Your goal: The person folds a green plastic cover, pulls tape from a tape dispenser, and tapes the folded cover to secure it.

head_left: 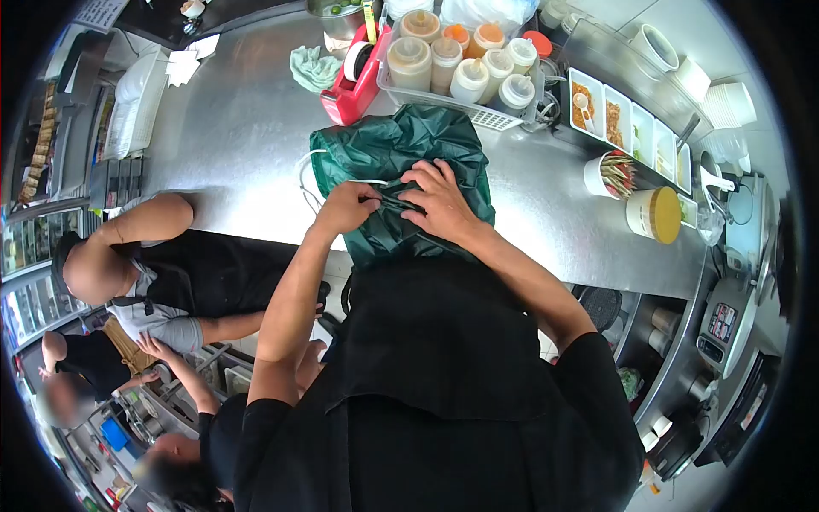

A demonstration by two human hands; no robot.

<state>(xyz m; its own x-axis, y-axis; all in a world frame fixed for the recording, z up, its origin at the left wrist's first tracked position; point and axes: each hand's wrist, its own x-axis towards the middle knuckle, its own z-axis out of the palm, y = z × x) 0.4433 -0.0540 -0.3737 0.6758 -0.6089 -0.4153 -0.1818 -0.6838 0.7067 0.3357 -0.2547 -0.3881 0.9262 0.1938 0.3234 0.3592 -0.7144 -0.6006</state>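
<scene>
A dark green bag [426, 132] of thin, crinkled, shiny material lies on the steel counter [230, 128], right in front of my body. A white cord [304, 175] loops out at its left side, and a short white length shows near my left fingers. My left hand [343, 207] is closed, its thumb and fingers pinching a fold of the bag. On the right part of the bag, my right hand [442, 203] has its fingers bent around bunched material, thumb nearest me. The fingertips of both hands are close together. What lies inside the bag is hidden.
Beyond the bag stand a basket [499, 118] of squeeze bottles, a red tape dispenser [354, 90] and a pale green cloth [314, 68]. To the right are food trays [616, 115], a cup of sticks [610, 175] and a yellow-lidded tub [653, 215]. Several people work at left.
</scene>
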